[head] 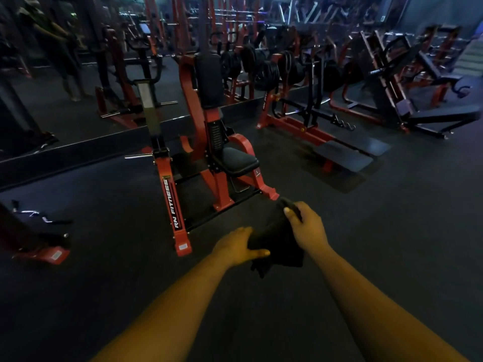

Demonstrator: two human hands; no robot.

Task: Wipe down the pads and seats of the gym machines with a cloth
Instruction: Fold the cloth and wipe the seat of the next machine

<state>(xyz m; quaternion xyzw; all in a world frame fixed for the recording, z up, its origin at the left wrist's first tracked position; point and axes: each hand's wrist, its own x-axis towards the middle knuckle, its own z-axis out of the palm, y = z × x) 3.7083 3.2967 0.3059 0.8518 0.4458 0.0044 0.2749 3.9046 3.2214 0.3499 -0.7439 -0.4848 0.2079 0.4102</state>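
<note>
A dim gym with a dark rubber floor (366,244) fills the view, crowded at the back with red-framed weight machines and a mirror wall on the left. Nearest, just ahead and slightly left, stands a red machine (172,205) lettered "RN FITNESS" on its front leg, with a tall black back pad (209,82) and a small black seat (239,160) below it. To the right, well apart, a low red and black bench machine (326,137) lies on the floor. Two bare forearms reach forward from the bottom edge, held out in the air above the floor, short of the machine. Between them hangs a dark cloth (277,241), bunched and drooping. The left hand (236,246) is curled round the cloth's lower left edge, thumb across its top. The right hand (307,226) pinches the upper right corner, fingers closed over the fabric, thumb tip showing. The cloth touches neither seat nor pad.
</note>
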